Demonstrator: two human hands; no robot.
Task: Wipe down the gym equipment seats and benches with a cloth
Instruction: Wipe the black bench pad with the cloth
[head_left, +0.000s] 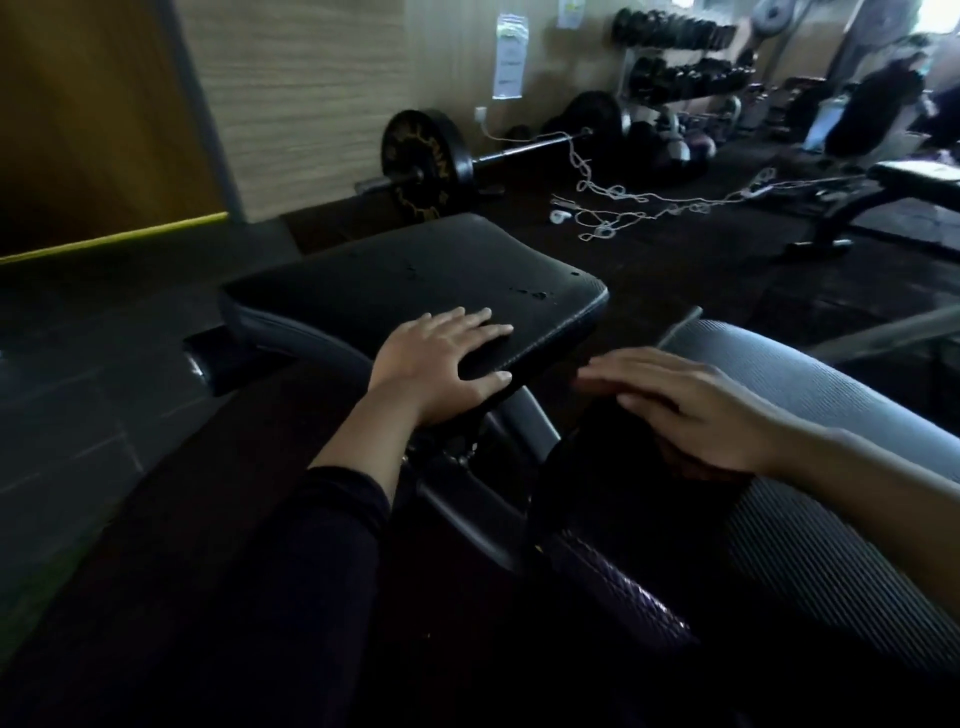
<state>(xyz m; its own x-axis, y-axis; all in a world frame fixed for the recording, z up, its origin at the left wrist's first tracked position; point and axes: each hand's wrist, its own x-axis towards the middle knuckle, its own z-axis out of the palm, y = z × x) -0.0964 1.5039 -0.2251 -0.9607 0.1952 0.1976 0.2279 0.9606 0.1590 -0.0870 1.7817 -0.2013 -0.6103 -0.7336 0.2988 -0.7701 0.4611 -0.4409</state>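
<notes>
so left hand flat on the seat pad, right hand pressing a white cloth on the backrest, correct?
Not quite: the cloth is dark, not white. The head view shows the right hand pressing it on the grey backrest, fingers straight. The left hand does lie flat on the seat pad.

Dim room; wood-panelled wall (311, 104); dark floor (727, 270); barbell (467, 156) near wall; dumbbell rack (675, 57) beyond.

Left hand (441, 364) lies flat, palm down, fingers (478, 325) straight and spread, arm in a dark sleeve. Right hand (691, 410) is flat too, fingers extended together, forearm bare.
</notes>
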